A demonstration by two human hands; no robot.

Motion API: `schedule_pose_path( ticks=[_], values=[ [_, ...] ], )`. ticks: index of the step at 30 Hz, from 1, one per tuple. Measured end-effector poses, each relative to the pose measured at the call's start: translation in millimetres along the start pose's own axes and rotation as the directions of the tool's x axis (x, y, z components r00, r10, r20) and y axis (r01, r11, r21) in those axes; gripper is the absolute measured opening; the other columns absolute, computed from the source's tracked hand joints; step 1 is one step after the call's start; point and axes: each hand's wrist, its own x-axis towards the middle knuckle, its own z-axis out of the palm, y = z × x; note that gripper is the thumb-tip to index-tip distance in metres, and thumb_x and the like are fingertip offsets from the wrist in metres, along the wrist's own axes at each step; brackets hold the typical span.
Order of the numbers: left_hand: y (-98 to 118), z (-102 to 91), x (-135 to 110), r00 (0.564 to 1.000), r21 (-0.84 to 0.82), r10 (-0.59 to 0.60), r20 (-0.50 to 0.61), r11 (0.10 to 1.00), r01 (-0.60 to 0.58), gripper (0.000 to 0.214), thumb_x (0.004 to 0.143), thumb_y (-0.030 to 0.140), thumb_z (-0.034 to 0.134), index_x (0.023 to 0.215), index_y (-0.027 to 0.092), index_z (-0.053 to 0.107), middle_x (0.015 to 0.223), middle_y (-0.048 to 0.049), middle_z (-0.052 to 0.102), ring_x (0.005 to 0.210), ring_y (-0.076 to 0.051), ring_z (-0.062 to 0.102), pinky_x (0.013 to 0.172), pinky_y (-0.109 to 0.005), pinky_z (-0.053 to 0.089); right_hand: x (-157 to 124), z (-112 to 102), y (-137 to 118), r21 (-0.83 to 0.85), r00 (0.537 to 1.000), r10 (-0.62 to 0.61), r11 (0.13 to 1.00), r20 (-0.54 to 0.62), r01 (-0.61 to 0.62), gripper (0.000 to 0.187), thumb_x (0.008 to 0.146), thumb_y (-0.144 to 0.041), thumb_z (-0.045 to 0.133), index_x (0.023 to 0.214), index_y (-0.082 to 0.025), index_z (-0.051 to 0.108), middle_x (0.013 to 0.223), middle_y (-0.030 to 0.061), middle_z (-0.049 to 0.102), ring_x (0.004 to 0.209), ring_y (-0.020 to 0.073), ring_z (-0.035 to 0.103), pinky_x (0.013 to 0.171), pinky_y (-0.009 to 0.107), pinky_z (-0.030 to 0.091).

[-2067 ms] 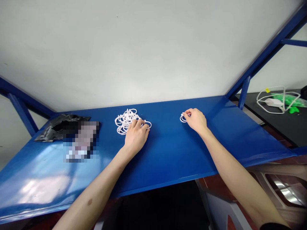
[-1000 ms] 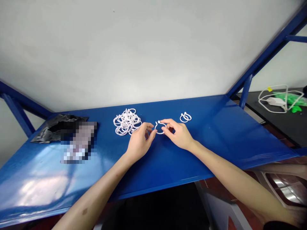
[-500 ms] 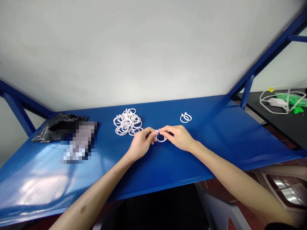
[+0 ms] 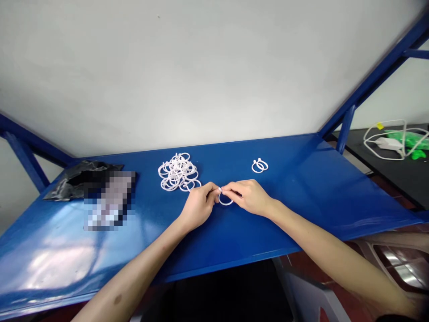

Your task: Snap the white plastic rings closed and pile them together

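Between my two hands is a white plastic ring [image 4: 225,204], its loop hanging below my fingertips. My left hand [image 4: 200,202] pinches the ring at its top from the left, with fingers closed. From the right, my right hand [image 4: 248,196] pinches the same top part, its fingertips almost meeting the left ones. The joint of the ring is mostly covered by the fingers. A tangled pile of similar white rings [image 4: 177,172] lies just beyond my left hand. Two more white rings [image 4: 260,166] lie overlapping beyond my right hand.
The blue table [image 4: 214,250] has a raised blue frame at each side and a pale wall behind. A black plastic bag [image 4: 80,181] and a pixelated object [image 4: 114,197] lie at the left. On a dark surface [image 4: 368,165] at the right sit a white wire frame and green plastic.
Both hands, with the ring between them, have come slightly closer to me. The pile and the two separate rings stay where they were.
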Motion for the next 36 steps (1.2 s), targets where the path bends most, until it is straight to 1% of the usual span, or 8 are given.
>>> schedule_pose_path(
  ticks=[7,13,17,20,27,31,34,36],
  values=[
    [-14,-11.8,9,0.921,0.482,0.332,-0.204,0.853,-0.201,0.02,0.1,0.029,0.053,0.104,0.019,0.07,0.091,-0.005,0.074,0.083,-0.019,0.066,0.078,-0.03,0.051,9,-19,19,-0.146,0.974,0.178,0.969,-0.139,-0.198,0.024,0.103,-0.035,0.055,0.105,-0.024,0.076,0.104,0.0043,0.074,0.087,0.0177,0.07,0.075,0.028,0.051],
    [-37,-45.4,21,0.875,0.779,0.344,-0.34,0.624,0.057,0.03,0.096,0.028,0.056,0.118,0.016,0.071,0.12,-0.0172,0.066,0.106,-0.034,0.057,0.09,-0.047,0.047,6,-63,66,-0.302,0.749,0.597,0.686,-0.287,-0.662,0.023,0.099,-0.028,0.056,0.11,-0.024,0.077,0.107,0.0075,0.072,0.092,0.0233,0.068,0.075,0.032,0.048],
    [-44,-52.2,22,0.904,0.806,0.265,-0.335,0.578,0.129,0.022,0.093,0.027,0.06,0.105,0.02,0.077,0.125,-0.0151,0.064,0.11,-0.036,0.053,0.084,-0.047,0.046,1,-78,86,-0.29,0.595,0.767,0.528,-0.24,-0.798,0.017,0.095,-0.03,0.061,0.098,-0.024,0.077,0.102,0.0055,0.076,0.091,0.0239,0.069,0.072,0.031,0.046],
    [-45,-51.5,21,0.913,0.813,0.255,-0.319,0.569,0.126,0.02,0.095,0.027,0.059,0.094,0.022,0.078,0.123,-0.0124,0.066,0.108,-0.035,0.053,0.083,-0.047,0.046,-2,-79,93,-0.288,0.549,0.802,0.483,-0.234,-0.827,0.017,0.095,-0.032,0.061,0.097,-0.025,0.077,0.1,0.0048,0.077,0.092,0.0237,0.069,0.072,0.031,0.045],
    [-47,-50.9,23,0.906,0.816,0.294,-0.304,0.571,0.088,0.019,0.096,0.024,0.058,0.09,0.021,0.076,0.118,-0.0112,0.069,0.104,-0.033,0.053,0.081,-0.046,0.043,-2,-75,93,-0.291,0.564,0.801,0.501,-0.201,-0.815,0.023,0.096,-0.033,0.056,0.103,-0.026,0.077,0.103,0.0053,0.078,0.093,0.0232,0.069,0.073,0.031,0.046],
    [-42,-49.0,23,0.857,0.799,0.403,-0.322,0.601,0.018,0.016,0.097,0.023,0.057,0.092,0.02,0.072,0.112,-0.0105,0.071,0.099,-0.03,0.055,0.079,-0.043,0.042,-2,-74,90,-0.324,0.58,0.781,0.5,-0.231,-0.803,0.027,0.098,-0.031,0.051,0.104,-0.023,0.076,0.105,0.009,0.076,0.095,0.0257,0.068,0.076,0.034,0.048],
    [-31,-42.5,21,0.803,0.765,0.531,-0.272,0.625,-0.154,0.011,0.098,0.02,0.056,0.096,0.02,0.067,0.103,-0.0081,0.072,0.091,-0.025,0.056,0.079,-0.04,0.044,0,-72,84,-0.36,0.646,0.664,0.538,-0.376,-0.762,0.029,0.099,-0.03,0.049,0.108,-0.019,0.075,0.11,0.0142,0.073,0.104,0.0302,0.063,0.084,0.039,0.049],
    [-21,-34.9,17,0.773,0.7,0.606,-0.187,0.634,-0.328,0.01,0.099,0.016,0.055,0.1,0.019,0.065,0.1,-0.0068,0.071,0.087,-0.022,0.058,0.079,-0.037,0.047,3,-66,74,-0.328,0.726,0.535,0.657,-0.432,-0.679,0.03,0.1,-0.03,0.048,0.107,-0.018,0.074,0.11,0.0142,0.072,0.107,0.0304,0.062,0.091,0.042,0.048]
  ],
)
